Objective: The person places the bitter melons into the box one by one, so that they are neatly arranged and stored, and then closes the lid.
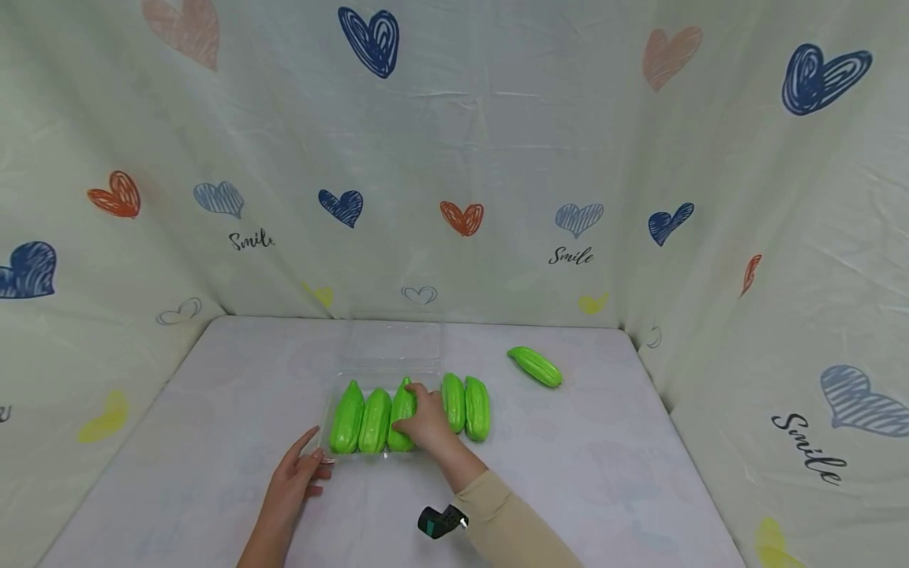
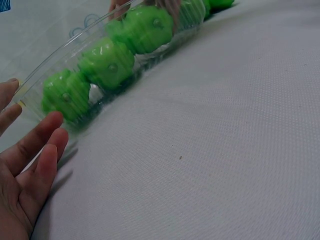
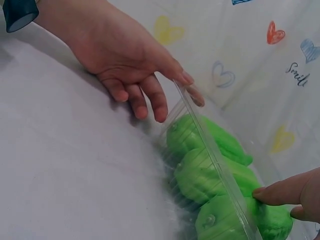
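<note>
A clear plastic box (image 1: 326, 416) holds three ribbed green gourds lying side by side: a left one (image 1: 347, 418), a middle one (image 1: 375, 422) and a right one (image 1: 401, 410). At the box's near left corner my left hand (image 1: 293, 473) pinches the rim (image 3: 200, 122) between thumb and finger, its other fingers loosely bent outside the wall. My right hand (image 1: 429, 422) reaches over the box and grips the right gourd, with a fingertip near its tapered tip and the thumb lower down its side. Part of that gourd is hidden behind the hand.
Two more green gourds (image 1: 453, 402) (image 1: 478, 409) lie side by side just right of the right hand. Another gourd (image 1: 536, 367) rests farther back on the right of the white table (image 1: 604, 473). The box's clear lid (image 1: 394, 345) stands open behind it, before a heart-printed curtain (image 1: 518, 158).
</note>
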Motion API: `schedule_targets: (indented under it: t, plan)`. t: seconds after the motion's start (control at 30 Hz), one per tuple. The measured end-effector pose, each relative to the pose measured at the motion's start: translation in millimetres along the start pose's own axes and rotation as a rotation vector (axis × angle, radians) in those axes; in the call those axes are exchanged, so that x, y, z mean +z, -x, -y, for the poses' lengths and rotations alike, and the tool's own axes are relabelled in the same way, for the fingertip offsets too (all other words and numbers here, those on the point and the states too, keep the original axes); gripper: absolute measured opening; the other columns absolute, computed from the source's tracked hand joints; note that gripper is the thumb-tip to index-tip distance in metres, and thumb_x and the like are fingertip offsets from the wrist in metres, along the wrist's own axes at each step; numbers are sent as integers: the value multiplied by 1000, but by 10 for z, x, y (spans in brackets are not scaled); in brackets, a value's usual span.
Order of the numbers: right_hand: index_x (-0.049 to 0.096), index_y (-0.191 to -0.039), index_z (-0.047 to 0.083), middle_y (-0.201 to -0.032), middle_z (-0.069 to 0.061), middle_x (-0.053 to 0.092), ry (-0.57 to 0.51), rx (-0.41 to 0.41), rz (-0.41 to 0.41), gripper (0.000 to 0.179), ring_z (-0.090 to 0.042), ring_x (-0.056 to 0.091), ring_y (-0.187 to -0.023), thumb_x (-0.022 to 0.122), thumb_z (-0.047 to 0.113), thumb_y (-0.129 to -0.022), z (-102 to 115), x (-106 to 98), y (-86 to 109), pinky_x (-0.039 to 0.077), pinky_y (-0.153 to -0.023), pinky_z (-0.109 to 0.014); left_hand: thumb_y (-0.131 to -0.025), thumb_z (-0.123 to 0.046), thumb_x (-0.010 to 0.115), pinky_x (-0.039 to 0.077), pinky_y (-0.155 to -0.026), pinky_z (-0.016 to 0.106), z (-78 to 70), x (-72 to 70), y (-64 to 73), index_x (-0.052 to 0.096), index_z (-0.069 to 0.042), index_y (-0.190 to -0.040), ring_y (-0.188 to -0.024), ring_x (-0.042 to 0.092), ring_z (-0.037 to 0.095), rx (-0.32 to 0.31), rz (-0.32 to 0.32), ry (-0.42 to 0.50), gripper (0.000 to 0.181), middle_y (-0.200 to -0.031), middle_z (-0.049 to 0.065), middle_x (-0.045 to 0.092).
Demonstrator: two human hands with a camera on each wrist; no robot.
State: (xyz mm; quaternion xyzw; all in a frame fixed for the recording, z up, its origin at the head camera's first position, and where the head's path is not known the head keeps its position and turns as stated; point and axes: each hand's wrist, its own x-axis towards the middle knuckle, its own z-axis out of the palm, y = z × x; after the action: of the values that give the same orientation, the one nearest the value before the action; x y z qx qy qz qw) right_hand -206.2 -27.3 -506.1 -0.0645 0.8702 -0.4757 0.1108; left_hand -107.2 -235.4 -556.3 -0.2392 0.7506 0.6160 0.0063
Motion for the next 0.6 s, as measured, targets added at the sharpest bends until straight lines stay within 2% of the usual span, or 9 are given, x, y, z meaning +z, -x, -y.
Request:
schedule_targets:
  t: [0.6]
  plan:
    - [53,-133,3,-118,-28,48,53,-17,-23,67,-36,54,-104,84,9,-74,-26,31,-27,51,-82,-48,-102,-27,51,52,-64,29,-18,1,25,32,-12,-152,-79,63,15,13,9,14,57,-94,4,69]
